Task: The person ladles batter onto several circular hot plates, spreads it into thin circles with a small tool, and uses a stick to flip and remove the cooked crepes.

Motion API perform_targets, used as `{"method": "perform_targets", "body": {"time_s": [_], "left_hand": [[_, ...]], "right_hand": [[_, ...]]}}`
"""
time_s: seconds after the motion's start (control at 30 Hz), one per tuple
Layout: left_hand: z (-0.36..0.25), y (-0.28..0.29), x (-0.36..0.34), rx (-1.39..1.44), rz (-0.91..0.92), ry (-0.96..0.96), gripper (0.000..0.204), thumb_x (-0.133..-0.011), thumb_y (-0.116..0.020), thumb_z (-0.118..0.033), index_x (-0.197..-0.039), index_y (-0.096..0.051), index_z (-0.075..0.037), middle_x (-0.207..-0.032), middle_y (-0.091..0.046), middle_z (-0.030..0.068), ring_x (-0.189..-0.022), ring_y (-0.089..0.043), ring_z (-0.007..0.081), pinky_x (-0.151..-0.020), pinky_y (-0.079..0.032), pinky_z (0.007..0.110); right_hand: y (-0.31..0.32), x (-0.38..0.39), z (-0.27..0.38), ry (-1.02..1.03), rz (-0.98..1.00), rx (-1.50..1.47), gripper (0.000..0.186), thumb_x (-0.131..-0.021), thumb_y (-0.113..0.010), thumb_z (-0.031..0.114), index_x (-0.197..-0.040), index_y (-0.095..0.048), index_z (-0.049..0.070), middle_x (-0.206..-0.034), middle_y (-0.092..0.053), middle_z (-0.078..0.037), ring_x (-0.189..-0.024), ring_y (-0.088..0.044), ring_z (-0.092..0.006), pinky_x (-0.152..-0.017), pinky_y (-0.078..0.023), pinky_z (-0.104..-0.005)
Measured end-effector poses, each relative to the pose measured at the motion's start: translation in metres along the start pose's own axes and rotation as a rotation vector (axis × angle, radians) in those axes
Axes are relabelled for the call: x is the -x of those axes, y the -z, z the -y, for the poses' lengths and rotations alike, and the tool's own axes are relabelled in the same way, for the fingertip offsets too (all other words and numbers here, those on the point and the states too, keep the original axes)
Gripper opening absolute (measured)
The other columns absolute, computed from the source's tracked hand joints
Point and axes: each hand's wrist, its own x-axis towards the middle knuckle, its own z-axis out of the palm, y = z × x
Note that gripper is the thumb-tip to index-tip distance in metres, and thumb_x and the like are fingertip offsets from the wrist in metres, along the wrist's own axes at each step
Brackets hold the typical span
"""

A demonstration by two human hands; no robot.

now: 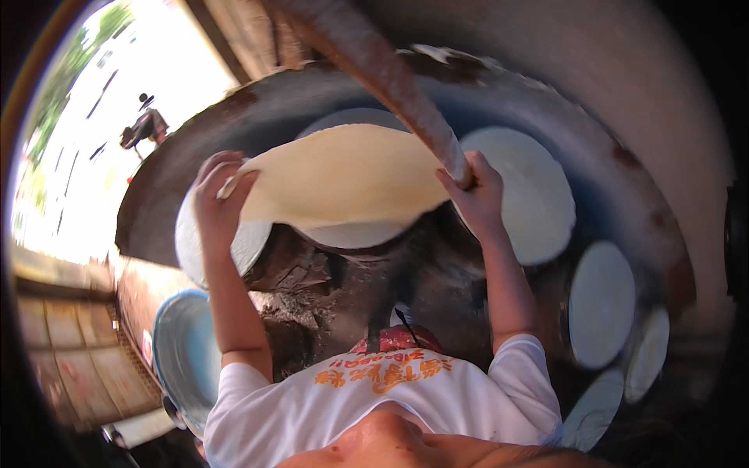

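Observation:
A wide, thin, pale-yellow sheet of dough or flatbread (343, 175) stretches between my hands, its lower edge curved and sagging. My left hand (224, 187) is closed on its left edge, with a fold showing between thumb and fingers. At its right end, my right hand (480, 191) is closed around the lower end of a long, worn wooden pole (390, 86) that slants down from the top. The thumb meets the sheet's edge there; whether it also pinches the sheet is hidden. Beneath the sheet lies a white round disc (351, 235), mostly covered.
More white round discs stand at the left (222, 242) and right (519, 195), with several down the right side. A dark curved rim (175, 175) arcs behind them. A light-blue tub (191, 351) sits at lower left. Bright daylight opens at upper left.

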Motion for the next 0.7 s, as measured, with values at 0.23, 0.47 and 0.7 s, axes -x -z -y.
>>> {"method": "perform_targets", "body": {"time_s": [0.23, 0.47, 0.7], "left_hand": [[-0.166, -0.017, -0.03, 0.202, 0.35, -0.2, 0.01, -0.08, -0.063, 0.003, -0.09, -0.061, 0.003, -0.092, -0.063, 0.0126, -0.087, -0.06, 0.0259, -0.081, -0.047, 0.032], [-0.43, -0.262, -0.04, 0.486, 0.885, -0.441, 0.016, -0.082, -0.063, -0.012, -0.088, -0.058, 0.002, -0.076, -0.057, 0.0118, -0.074, -0.057, 0.0125, -0.068, -0.045, 0.027], [-0.738, -0.4, -0.023, 0.884, 0.384, -0.778, 0.019, -0.087, -0.063, -0.024, -0.091, -0.064, -0.006, -0.081, -0.064, 0.017, -0.074, -0.064, 0.0277, -0.064, -0.049, 0.037]], "right_hand": [[0.142, 0.154, 0.066, -0.618, -0.329, -0.254, 0.026, -0.076, -0.076, 0.008, -0.075, -0.051, 0.012, -0.073, -0.054, 0.005, -0.069, -0.051, -0.0043, -0.064, -0.044, -0.0221], [0.429, 0.297, 0.064, -0.779, -0.537, -0.125, 0.028, -0.073, -0.076, 0.008, -0.075, -0.048, 0.009, -0.077, -0.061, 0.0, -0.063, -0.048, -0.0044, -0.052, -0.037, -0.0209], [0.759, 0.299, 0.077, -0.527, -0.872, 0.379, 0.009, -0.076, -0.064, 0.001, -0.081, -0.057, 0.004, -0.086, -0.067, -0.009, -0.08, -0.065, -0.0157, -0.064, -0.05, -0.0285]]}}
